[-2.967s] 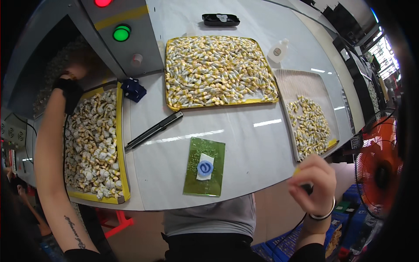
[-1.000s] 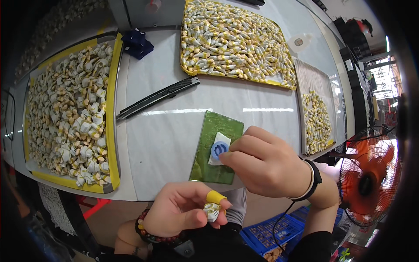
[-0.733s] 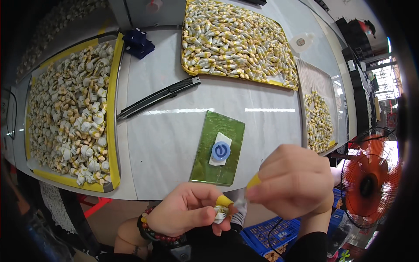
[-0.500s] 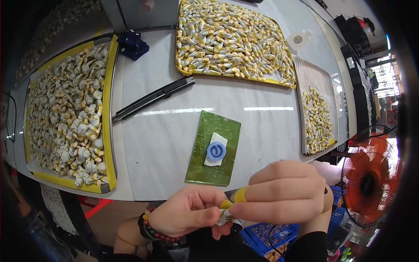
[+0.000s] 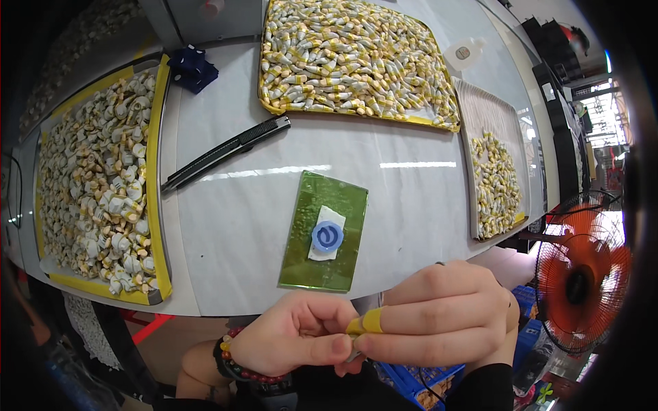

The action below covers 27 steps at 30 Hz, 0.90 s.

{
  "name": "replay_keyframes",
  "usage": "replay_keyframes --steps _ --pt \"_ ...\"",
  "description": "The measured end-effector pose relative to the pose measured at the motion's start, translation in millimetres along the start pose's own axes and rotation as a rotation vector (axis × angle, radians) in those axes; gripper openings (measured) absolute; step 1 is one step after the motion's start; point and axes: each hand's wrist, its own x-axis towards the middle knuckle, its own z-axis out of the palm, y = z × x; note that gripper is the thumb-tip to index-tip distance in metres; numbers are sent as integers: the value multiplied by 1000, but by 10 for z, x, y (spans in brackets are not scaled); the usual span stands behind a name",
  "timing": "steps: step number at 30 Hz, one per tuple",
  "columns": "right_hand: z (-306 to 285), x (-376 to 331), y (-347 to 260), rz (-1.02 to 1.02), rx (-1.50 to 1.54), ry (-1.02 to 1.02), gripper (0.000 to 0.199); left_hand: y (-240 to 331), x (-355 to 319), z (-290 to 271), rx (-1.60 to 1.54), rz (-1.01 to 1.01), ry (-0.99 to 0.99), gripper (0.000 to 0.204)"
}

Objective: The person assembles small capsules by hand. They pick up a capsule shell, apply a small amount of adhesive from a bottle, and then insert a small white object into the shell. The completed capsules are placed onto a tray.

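Both hands meet below the table edge (image 5: 226, 308): the left hand (image 5: 301, 339) and right hand (image 5: 439, 325), one fingertip capped in yellow, pinch a small part (image 5: 353, 355) between them, mostly hidden, probably one of the yellow-and-white pieces. With nothing under the hands, a loosened pinch could drop it to the floor. The green plate (image 5: 325, 233), knife (image 5: 226, 151) and trays (image 5: 154, 205) lie untouched.

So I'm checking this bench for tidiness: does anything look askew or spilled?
Only the black utility knife lies askew, diagonal across the white table. The three trays' small pieces stay inside their rims, and the green plate lies flat.
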Motion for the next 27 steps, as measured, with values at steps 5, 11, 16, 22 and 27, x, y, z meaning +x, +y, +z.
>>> replay_keyframes --steps 5,11,16,22,27 --pt "-35 -40 -102 104 12 18 18 9 -8 184 415 369 211 26" --pt "-53 -137 -203 129 33 54 17 83 6 165 907 564 216 25" --pt "10 -259 -85 -65 11 47 18 106 48 192 996 627 204 30" --pt "-37 -299 -158 -34 -41 56 20 77 134 225 1005 638 191 28" --pt "-438 -355 -319 133 -562 263 21 31 82 153 758 556 252 35"
